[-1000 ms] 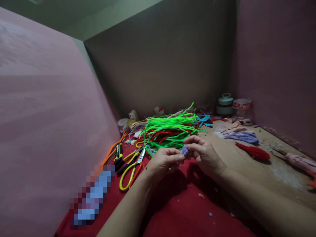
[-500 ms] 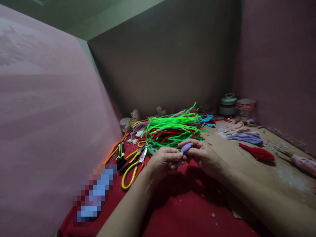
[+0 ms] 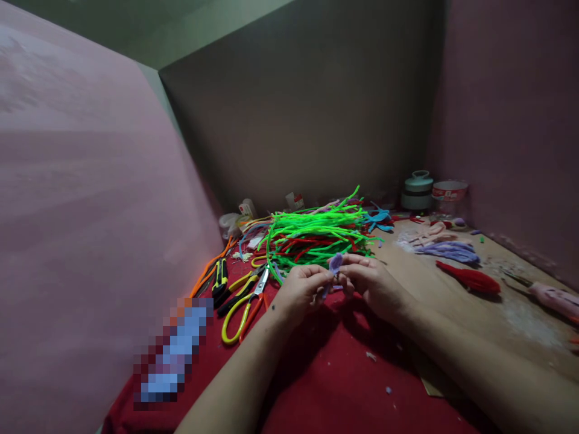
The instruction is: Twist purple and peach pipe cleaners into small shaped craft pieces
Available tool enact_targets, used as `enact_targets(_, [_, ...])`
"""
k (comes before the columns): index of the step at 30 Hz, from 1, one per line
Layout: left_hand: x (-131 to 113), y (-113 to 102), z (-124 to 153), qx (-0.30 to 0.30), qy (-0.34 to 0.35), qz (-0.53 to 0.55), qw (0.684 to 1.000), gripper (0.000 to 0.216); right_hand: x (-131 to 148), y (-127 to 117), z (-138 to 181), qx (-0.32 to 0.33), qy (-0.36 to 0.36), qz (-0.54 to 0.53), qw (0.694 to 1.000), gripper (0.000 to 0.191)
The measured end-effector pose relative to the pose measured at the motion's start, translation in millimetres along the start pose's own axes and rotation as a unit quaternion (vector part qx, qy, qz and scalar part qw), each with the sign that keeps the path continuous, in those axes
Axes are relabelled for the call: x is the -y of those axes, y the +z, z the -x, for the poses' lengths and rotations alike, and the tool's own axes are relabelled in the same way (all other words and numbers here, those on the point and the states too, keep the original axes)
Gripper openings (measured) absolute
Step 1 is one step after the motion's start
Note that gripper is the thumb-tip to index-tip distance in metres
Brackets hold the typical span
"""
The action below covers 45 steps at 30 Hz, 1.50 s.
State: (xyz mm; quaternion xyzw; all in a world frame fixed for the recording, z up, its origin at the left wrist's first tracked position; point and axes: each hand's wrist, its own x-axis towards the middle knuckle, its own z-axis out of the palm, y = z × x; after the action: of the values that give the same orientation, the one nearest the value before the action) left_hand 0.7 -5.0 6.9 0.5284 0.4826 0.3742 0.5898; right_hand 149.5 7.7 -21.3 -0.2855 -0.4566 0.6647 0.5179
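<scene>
A small piece of purple pipe cleaner point(image 3: 335, 263), bent into a petal-like shape, stands up between my hands. My left hand point(image 3: 304, 291) pinches it low down with thumb and forefinger, and a short purple end shows below. From the other side my right hand point(image 3: 368, 282) closes its fingertips on the same piece. Just behind the hands lies a thick heap of bright green pipe cleaners point(image 3: 312, 226), with red ones point(image 3: 298, 246) among them. Scissors with yellow and orange handles point(image 3: 236, 319) rest left of my left hand.
Pliers point(image 3: 239, 292) and a yellow-black utility knife point(image 3: 220, 276) lie at the left. On the right are purple pipe cleaners point(image 3: 447, 252), a red bundle point(image 3: 468, 278) and a pink-handled tool point(image 3: 554, 300). A lidded container point(image 3: 418, 191) and a plastic tub point(image 3: 449, 191) stand at the back.
The purple piece has turned from lying slanted to standing more upright between the fingertips. My right hand's fingers have shifted slightly. The view has moved a little.
</scene>
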Motion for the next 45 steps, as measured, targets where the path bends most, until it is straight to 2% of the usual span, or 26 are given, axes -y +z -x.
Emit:
enact_targets(5, [2,-3,-2,0.055,0.008,-0.003,0.998,0.02,-2,1,0,-0.021,-0.047,0.044,0.998,0.02])
enact_targets(11, [-2,1,2,0.037,0.008,-0.058,0.998,0.025,1,4,2,-0.029,-0.079,0.093,0.992,0.016])
enact_targets(15, [-4,3,4,0.027,0.017,-0.055,0.998,0.025,1,3,3,-0.001,-0.079,0.085,0.993,0.019])
enact_targets(22, [-4,3,2,0.049,0.0,-0.048,0.998,0.024,0,4,4,-0.009,-0.088,0.106,0.99,0.018])
enact_targets(29, [-2,1,1,0.059,0.017,-0.062,0.996,0.023,2,4,4,-0.005,-0.093,0.139,0.986,0.019])
enact_targets(33, [-4,3,2,0.06,0.027,-0.075,0.995,0.022,0,3,3,-0.001,-0.085,0.135,0.987,0.02])
enact_targets(38, [-5,0,2,0.052,0.013,-0.073,0.996,0.02,-3,0,1,0.017,-0.043,0.057,0.997,0.021])
enact_targets(42, [-1,-7,0,0.078,0.003,-0.031,0.996,0.019,-3,-2,-1,0.038,0.003,0.018,0.999,0.023])
enact_targets(45, [1,-6,-1,0.093,-0.002,-0.033,0.995,0.018,-2,-2,-1,0.044,0.006,0.034,0.998,0.025])
